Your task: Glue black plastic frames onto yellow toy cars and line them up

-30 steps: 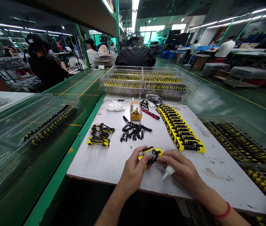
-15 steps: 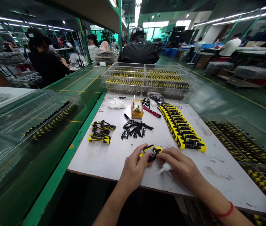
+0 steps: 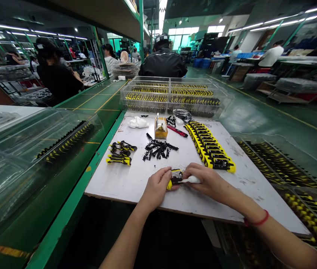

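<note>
Held part: a black and yellow part (image 3: pixel 177 175) is above the near side of the white surface (image 3: pixel 136 186), between the two hands.
Which way the part points: it seems to run mostly side to side; a yellow end shows at the near left, by the left thumb, and fingers hide some of the rest.
Left grip: the left grip (image 3: pixel 156 186) pinches the part's left end between thumb and fingers, so the part sits just to the right of it.
Right grip: the right grip (image 3: pixel 207 179) is curled around a white bottle (image 3: pixel 193 179), with its fingertips by the part's right side; I cannot tell if they touch it.
White bottle: it lies side to side under the right fingers, and its thin tip points left at the part's near edge; I cannot tell if the tip touches.
Red band: a red band (image 3: pixel 262 218) goes around the right wrist.
Black bits: a messy pile of black bits (image 3: pixel 160 149) lies past the hands, in the middle.
Left bunch: a small bunch of black and yellow parts (image 3: pixel 120 153) lies on the left.
Long row: a long row of black and yellow parts (image 3: pixel 210 147) runs from far to near on the right, side by side.
Little box: a little tan box (image 3: pixel 161 132) stands behind the pile, with a red and black tool (image 3: pixel 177 130) just to its right.
White lump: a crumpled white thing (image 3: pixel 138 122) is left of the box.
Big tray: a clear tray full of parts (image 3: pixel 172 100) is at the far edge.
Person: a person in a black jacket (image 3: pixel 162 63) is beyond the tray.
</note>
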A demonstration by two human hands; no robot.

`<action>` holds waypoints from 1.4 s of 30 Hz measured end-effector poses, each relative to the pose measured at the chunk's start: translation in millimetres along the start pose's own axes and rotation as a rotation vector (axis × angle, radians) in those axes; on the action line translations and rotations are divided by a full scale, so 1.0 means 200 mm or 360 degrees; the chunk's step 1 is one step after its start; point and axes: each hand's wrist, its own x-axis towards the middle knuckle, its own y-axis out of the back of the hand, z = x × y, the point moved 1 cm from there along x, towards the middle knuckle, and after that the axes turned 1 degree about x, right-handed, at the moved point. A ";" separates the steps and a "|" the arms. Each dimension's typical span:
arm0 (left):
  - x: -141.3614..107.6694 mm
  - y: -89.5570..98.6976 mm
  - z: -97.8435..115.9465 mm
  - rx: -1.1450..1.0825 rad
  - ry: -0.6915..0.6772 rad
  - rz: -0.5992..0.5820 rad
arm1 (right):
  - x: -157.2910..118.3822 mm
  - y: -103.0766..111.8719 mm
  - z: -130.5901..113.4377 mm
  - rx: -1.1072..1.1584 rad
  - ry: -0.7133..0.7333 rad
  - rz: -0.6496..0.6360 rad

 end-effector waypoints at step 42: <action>-0.02 -0.01 0.08 -0.0062 0.0215 -0.0214 | 0.00 0.03 -0.08 -0.0105 -0.0098 -0.0173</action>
